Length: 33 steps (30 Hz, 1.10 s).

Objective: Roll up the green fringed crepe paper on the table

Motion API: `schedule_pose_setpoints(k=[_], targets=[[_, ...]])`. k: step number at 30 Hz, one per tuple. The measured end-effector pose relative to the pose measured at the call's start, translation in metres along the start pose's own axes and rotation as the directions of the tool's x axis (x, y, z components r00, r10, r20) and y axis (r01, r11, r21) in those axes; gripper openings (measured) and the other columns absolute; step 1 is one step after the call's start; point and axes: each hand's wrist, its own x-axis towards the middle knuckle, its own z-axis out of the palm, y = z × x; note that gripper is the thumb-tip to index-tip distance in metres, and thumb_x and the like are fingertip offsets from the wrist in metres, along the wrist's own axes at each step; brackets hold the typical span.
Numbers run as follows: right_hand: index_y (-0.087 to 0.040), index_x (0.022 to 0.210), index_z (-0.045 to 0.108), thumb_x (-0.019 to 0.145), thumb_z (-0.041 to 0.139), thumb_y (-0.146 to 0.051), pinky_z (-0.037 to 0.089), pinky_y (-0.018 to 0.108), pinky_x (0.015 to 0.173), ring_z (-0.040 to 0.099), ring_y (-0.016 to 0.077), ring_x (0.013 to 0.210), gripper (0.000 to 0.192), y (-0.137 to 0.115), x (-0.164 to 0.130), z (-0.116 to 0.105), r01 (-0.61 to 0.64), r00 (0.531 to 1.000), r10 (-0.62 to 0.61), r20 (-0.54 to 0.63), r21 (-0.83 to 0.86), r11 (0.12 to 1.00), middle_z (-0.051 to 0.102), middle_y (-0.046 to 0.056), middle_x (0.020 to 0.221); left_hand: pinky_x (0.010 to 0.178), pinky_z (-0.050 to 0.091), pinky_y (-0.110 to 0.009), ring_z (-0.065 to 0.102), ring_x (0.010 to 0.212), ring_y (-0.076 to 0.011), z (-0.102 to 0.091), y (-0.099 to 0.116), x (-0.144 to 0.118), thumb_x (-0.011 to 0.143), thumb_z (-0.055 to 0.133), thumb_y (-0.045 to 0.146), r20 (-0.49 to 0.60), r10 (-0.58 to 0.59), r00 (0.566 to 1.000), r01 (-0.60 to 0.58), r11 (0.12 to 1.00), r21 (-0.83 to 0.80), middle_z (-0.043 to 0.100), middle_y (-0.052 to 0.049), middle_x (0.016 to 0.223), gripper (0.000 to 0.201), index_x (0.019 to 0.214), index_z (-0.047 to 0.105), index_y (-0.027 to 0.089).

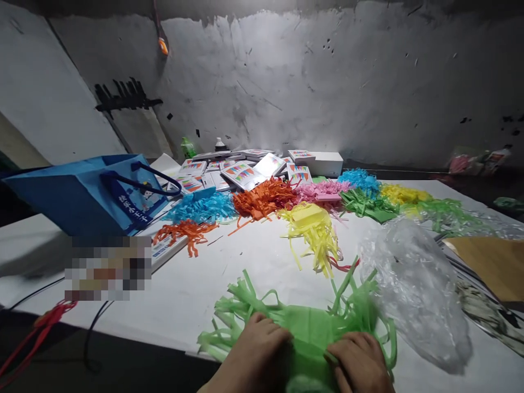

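Left hand (264, 344) and right hand (362, 357) grip the green tissue (308, 323), long axis sideways, fringes (229, 311) pointing left and right.

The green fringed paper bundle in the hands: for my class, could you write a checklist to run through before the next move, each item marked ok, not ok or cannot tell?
1. Left hand on the green fringed paper bundle: ok, on its left part.
2. Right hand on the bundle: ok, on its right part.
3. Thin green fringe strips showing on both sides: ok, they spread beyond each hand.
4. Space just right of the bundle free: not ok, crumpled clear plastic wrapping lies there.
5. Blue bag with dark-blue handles away from the hands: ok, off to the left.
6. Strips beneath the hands untangled: cannot tell, hidden.
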Motion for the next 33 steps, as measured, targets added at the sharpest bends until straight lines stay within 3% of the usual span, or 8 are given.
schedule_pose_setpoints(k=[5,10,13,16,18,21,28,33], targets=[[-0.026,0.089,0.059,0.095,0.049,-0.014,0.041,0.033,0.072,0.061,0.0198,0.069,0.016,0.014,0.013,0.008,-0.058,0.995,0.068,0.078,-0.124,0.991,0.063,-0.002,0.074,0.061,0.037,-0.030,0.065,0.068,-0.0199,-0.011,0.001,0.030,0.091,0.049,0.015,0.244,-0.329,0.912,0.304,0.943,0.133,0.073,-0.003,0.075,0.024,0.074,0.066,0.020],[-0.026,0.087,0.057,0.101,0.041,-0.024,0.041,0.035,0.057,0.059,0.0231,0.056,0.021,0.022,0.026,0.019,-0.065,0.997,0.072,0.011,-0.323,0.944,0.061,0.001,0.064,0.064,0.041,-0.030,0.070,0.082,-0.0258,-0.016,0.005,0.051,0.095,0.051,0.024,0.315,-0.474,0.823,0.406,0.877,0.257,0.075,-0.009,0.088,0.021,0.087,0.070,0.019],[-0.024,0.086,0.058,0.101,0.034,-0.021,0.041,0.041,0.061,0.061,0.0273,0.060,0.029,0.016,0.033,0.016,-0.120,0.992,0.086,-0.096,-0.447,0.886,0.062,0.004,0.064,0.066,0.042,-0.030,0.070,0.086,-0.0266,-0.017,0.006,0.053,0.094,0.051,0.024,0.319,-0.497,0.807,0.419,0.863,0.283,0.075,-0.011,0.091,0.021,0.091,0.071,0.019],[-0.018,0.106,0.064,0.098,0.041,-0.015,0.045,0.049,0.083,0.067,0.0323,0.090,0.025,0.009,0.034,0.009,-0.019,0.996,-0.024,-0.089,-0.456,0.890,0.072,0.011,0.095,0.067,0.043,-0.031,0.070,0.086,-0.0274,-0.016,0.007,0.054,0.094,0.051,0.025,0.324,-0.500,0.803,0.420,0.861,0.286,0.075,-0.011,0.091,0.020,0.092,0.071,0.020],[-0.019,0.112,0.066,0.098,0.043,-0.011,0.042,0.047,0.098,0.066,0.0293,0.105,0.028,0.006,0.031,0.009,0.156,0.979,-0.191,-0.066,-0.352,0.923,0.073,0.010,0.108,0.067,0.043,-0.032,0.070,0.086,-0.0282,-0.014,0.008,0.054,0.094,0.051,0.025,0.328,-0.493,0.806,0.416,0.866,0.278,0.075,-0.012,0.092,0.021,0.092,0.071,0.019],[-0.020,0.097,0.070,0.101,0.038,-0.008,0.043,0.034,0.100,0.069,0.0187,0.092,0.035,0.004,0.024,0.019,0.320,0.936,-0.344,-0.077,-0.227,0.920,0.075,0.003,0.093,0.069,0.043,-0.031,0.070,0.087,-0.0272,-0.014,0.005,0.053,0.092,0.052,0.022,0.335,-0.469,0.817,0.404,0.880,0.249,0.075,-0.010,0.092,0.019,0.094,0.070,0.020],[-0.017,0.095,0.070,0.093,0.044,-0.001,0.051,0.030,0.091,0.071,0.0183,0.086,0.031,0.007,0.016,0.022,0.273,0.957,-0.287,-0.038,-0.207,0.939,0.075,0.005,0.091,0.081,0.049,-0.035,0.068,0.100,-0.0263,-0.061,-0.036,0.028,0.081,0.044,0.002,0.162,-0.500,0.851,0.457,0.856,0.243,0.073,-0.009,0.107,0.039,0.109,0.066,0.019],[-0.016,0.100,0.070,0.090,0.048,-0.001,0.055,0.028,0.086,0.071,0.0187,0.087,0.028,0.001,0.018,0.016,0.245,0.968,-0.251,-0.011,-0.182,0.952,0.075,0.006,0.096,0.099,0.043,-0.047,0.059,0.112,-0.0292,-0.048,-0.022,0.012,0.083,0.061,0.018,-0.173,-0.036,0.984,0.078,0.967,0.241,0.066,-0.010,0.121,0.038,0.121,0.061,0.023]])
